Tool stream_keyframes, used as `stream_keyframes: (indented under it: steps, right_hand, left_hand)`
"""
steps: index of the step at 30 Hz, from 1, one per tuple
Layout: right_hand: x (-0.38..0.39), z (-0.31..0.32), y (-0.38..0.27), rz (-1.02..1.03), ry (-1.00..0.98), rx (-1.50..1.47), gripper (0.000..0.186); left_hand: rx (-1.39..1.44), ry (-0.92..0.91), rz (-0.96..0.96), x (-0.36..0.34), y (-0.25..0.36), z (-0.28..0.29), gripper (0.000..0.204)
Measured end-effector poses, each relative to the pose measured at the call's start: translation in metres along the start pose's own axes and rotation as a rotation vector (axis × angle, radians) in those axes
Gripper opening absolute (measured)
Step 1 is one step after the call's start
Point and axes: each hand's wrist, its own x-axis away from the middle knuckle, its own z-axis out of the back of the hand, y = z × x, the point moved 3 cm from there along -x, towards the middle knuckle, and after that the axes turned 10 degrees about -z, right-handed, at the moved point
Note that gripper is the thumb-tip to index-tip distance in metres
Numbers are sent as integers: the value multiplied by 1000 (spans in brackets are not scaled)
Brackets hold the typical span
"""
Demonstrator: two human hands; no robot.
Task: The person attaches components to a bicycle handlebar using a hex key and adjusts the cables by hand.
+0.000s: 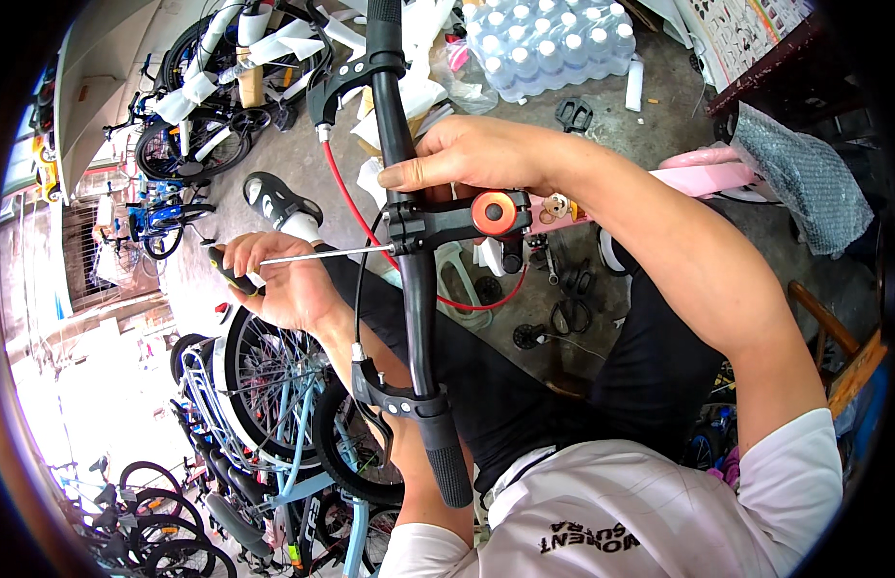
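Note:
A black bicycle handlebar [421, 323] runs from top to bottom before me, clamped in a black stem [438, 220] with an orange-red round cap [493, 213]. My left hand [289, 279] is closed around the dark handle of a screwdriver [317, 256]. Its thin metal shaft reaches the front of the stem clamp; the tip is too small to make out. My right hand [467, 159] wraps the bar just above the stem, thumb across the front. Brake levers [394, 397] sit at both ends, with a red cable [346, 188] and a black one. The pink frame [698, 179] extends rightward under my right forearm.
Shrink-wrapped water bottles [553, 43] stand at the far side, near a loose black pedal [574, 115]. Bubble wrap [804, 178] covers part of the bike at right. Several bicycles [293, 414] crowd the left. More black parts [568, 313] lie on the floor between my legs.

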Motion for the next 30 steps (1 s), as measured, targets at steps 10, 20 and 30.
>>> stream_keyframes:
  steps: [10,20,30]
  right_hand:
    - [-8,5,10,3,-5,-3,49]
    - [-6,2,6,-16,-4,15,60]
    - [-8,3,6,-30,1,56,56]
  left_hand:
    - [-329,422,-125,22,18,-40,51]
    - [-402,348,42,0,8,-43,12]
    - [-152,142,121,-6,8,-24,19]
